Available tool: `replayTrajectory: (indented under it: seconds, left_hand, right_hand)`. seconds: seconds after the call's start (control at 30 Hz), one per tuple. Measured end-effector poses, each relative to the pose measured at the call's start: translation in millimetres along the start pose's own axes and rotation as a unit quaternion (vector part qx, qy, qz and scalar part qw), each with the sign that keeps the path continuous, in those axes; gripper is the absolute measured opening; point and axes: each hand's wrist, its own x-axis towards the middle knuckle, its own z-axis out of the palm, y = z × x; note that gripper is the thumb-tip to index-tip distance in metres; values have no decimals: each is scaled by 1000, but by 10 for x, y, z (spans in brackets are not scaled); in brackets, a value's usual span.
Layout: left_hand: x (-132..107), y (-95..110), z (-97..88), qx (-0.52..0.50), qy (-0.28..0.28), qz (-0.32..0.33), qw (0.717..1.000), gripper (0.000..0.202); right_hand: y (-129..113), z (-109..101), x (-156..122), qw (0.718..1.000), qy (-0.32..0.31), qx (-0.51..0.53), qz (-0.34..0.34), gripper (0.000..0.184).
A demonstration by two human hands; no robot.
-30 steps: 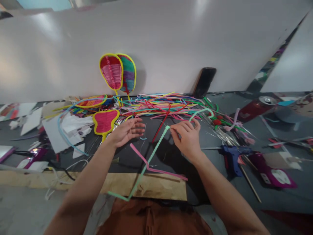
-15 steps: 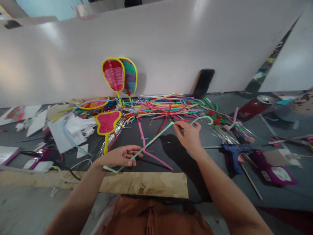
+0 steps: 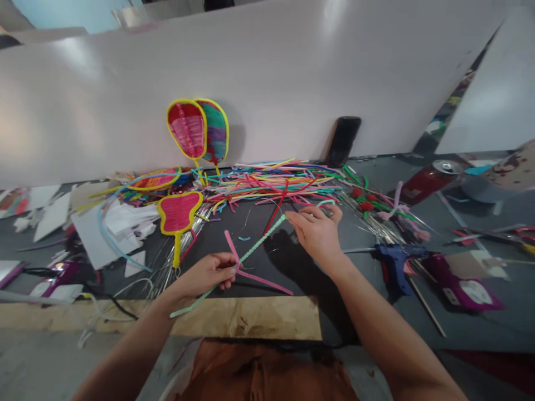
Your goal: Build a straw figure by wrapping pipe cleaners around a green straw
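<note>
The left hand (image 3: 215, 273) is closed, thumb pressed to fingers around the lower part of the green stem (image 3: 263, 239); the fingers cover a stretch of it, and its plain tail comes out below toward the wrist, ending over the brown strip (image 3: 276, 317); the bent pink stem (image 3: 267, 283) crosses the green one right at those fingertips, though whether they pinch it too, or how the two are joined, I cannot tell; the right hand (image 3: 316, 236) has thumb and forefinger pinched together on the upper end of the green stem's twisted part, the other fingers loosely curled; a green loop shows past them, its path through the hand hidden; the green stem thus slants between both hands, above the dark table (image 3: 301, 278); a red stem (image 3: 273, 218) runs behind, partly covered; in the heap of stems (image 3: 276, 181) single pieces are hard to pick out; the teal fan (image 3: 218, 129) is half hidden by the red fan (image 3: 189, 131); at right, the spotted thing (image 3: 516, 167) is cut off by the edge; the purple device (image 3: 470, 289) lies partly under a pale scrap (image 3: 466, 264).
</note>
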Motion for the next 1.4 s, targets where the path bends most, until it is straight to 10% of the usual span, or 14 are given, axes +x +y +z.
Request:
replayTrajectory:
  seconds: [0.43,0.53,0.67,0.87,1.4]
  left_hand:
    - [-30,-90,-270,66,8,-26,997,25]
    - [-136,16,-331,112,128,32,985,28]
    - [-319,292,-138,242,412,131,869,25]
    - [-47,602,391,269,220,203,915,26]
    - [255,712,443,281,184,152,929,22]
  right_hand:
    - [-35,-41,19,981,-127,148,0,14]
    - [-61,-6,16,971,-167,165,37,16]
    - [-109,45,-2,951,-214,202,92,18]
    - [-188,27,-45,904,-245,327,129,19]
    - [-230,-77,-12,954,-175,230,-76,13]
